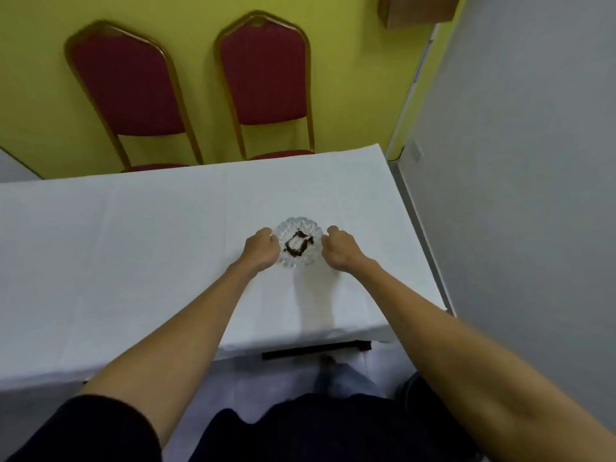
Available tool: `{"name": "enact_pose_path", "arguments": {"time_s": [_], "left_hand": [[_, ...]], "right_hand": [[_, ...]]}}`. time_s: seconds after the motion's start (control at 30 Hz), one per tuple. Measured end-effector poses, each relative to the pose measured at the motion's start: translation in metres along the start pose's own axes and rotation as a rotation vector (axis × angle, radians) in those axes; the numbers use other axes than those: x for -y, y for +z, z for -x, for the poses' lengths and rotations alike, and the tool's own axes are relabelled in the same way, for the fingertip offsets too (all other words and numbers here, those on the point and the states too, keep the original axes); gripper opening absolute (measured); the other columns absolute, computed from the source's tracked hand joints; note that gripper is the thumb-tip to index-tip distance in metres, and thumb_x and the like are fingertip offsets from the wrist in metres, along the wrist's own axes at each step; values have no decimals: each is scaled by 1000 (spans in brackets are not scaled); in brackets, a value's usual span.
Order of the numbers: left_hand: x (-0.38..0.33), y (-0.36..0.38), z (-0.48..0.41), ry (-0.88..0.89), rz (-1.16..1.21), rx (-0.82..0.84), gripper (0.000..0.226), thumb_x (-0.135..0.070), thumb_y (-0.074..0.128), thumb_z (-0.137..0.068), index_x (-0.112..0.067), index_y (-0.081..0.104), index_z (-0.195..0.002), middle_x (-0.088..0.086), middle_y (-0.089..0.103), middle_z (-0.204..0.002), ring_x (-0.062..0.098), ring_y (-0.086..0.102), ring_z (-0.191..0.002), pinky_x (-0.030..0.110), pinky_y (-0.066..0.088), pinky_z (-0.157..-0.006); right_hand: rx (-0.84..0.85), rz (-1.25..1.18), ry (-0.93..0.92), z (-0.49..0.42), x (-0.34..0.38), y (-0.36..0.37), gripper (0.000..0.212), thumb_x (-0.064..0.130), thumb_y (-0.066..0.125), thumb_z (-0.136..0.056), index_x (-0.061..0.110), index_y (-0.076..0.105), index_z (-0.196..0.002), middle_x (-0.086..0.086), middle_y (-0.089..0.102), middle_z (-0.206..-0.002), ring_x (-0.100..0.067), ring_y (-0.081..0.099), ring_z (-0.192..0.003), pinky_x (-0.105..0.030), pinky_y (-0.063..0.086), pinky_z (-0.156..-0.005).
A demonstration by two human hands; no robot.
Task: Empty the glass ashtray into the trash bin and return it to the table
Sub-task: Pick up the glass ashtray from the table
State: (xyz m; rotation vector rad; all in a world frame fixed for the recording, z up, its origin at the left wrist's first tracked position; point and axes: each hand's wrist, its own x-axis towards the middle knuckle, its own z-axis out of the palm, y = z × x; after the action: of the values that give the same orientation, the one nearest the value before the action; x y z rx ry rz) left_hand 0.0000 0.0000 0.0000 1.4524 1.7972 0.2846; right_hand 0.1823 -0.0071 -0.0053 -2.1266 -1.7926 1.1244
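I saw the glass ashtray (299,241), dark ash inside, sitting on the white surface (150,255). My left hand (261,250) and right hand (339,250) flanked its rim, fingers curled, seemingly touching the glass, though blur hid the grip.

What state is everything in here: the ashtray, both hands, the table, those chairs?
glass ashtray: upright on the table, dark ash inside, not emptied yet.
left hand: curled at the ashtray's left rim; contact looks likely.
right hand: curled at its right rim, likewise.
table: covered with a white cloth.
two red chairs: unoccupied, tucked behind the table's far edge.
Trash bin: not in view.
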Motion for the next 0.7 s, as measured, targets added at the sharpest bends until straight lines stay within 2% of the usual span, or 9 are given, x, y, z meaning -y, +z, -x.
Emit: {"name": "enact_pose_path", "arguments": {"time_s": [0.07, 0.13, 0.23, 0.33, 0.47, 0.6, 0.7], "left_hand": [[-6, 9, -10, -48, -1, -36, 33, -15, 31, -102, 7, 54, -109, 24, 58, -106, 35, 56, -89, 31, 39, -65], [-7, 21, -17, -84, 0, -96, 38, -17, 29, -102, 9, 56, -110, 28, 58, -116, 33, 54, -90, 35, 40, -73], [-6, 31, -23, -74, -57, -182, 38, -17, 27, -103, -2, 57, -86, 18, 60, -92, 30, 53, -86, 33, 37, -72], [-8, 30, -22, -92, -100, -175, 42, -21, 24, -105, -3, 57, -87, 11, 57, -86, 28, 52, -85, 35, 40, -77], [2, 31, -25, -126, -53, -148, 50, -34, 26, -106, -4, 58, -82, 8, 58, -76, 27, 56, -80, 33, 41, -70], [7, 36, -17, -77, -46, -108, 59, -44, 30, -104, -1, 64, -81, 10, 61, -72, 25, 57, -68, 32, 40, -58], [-1, 44, 2, -1, -52, -100, 57, -42, 29, -105, -3, 58, -76, 5, 56, -65, 19, 51, -63, 32, 35, -58]], "right_hand": [[30, -54, 3, -7, -1, -2, 36, 14, 34, -103, -5, 46, -131, -26, 58, -125, -43, 58, -112, -41, 47, -84], [36, -117, 16, -11, -4, 1, 34, 16, 35, -102, -2, 52, -126, -25, 64, -119, -42, 64, -106, -46, 52, -90], [15, -178, 38, -24, -9, 8, 30, 20, 39, -100, 1, 56, -116, -23, 68, -109, -40, 66, -99, -43, 53, -84], [54, -192, 43, -25, -4, 5, 29, 15, 44, -93, 0, 60, -113, -22, 66, -116, -40, 60, -108, -41, 51, -87], [70, -296, 69, -17, -6, 2, 34, 8, 45, -85, 0, 64, -112, -21, 68, -113, -41, 64, -105, -50, 56, -89], [35, -414, 124, 6, -16, 3, 38, 2, 44, -87, 3, 64, -120, -19, 70, -112, -36, 67, -101, -37, 56, -79], [-17, -453, 136, 26, -27, 10, 35, 5, 42, -92, 4, 63, -120, -18, 70, -107, -33, 67, -92, -32, 51, -68]]}}
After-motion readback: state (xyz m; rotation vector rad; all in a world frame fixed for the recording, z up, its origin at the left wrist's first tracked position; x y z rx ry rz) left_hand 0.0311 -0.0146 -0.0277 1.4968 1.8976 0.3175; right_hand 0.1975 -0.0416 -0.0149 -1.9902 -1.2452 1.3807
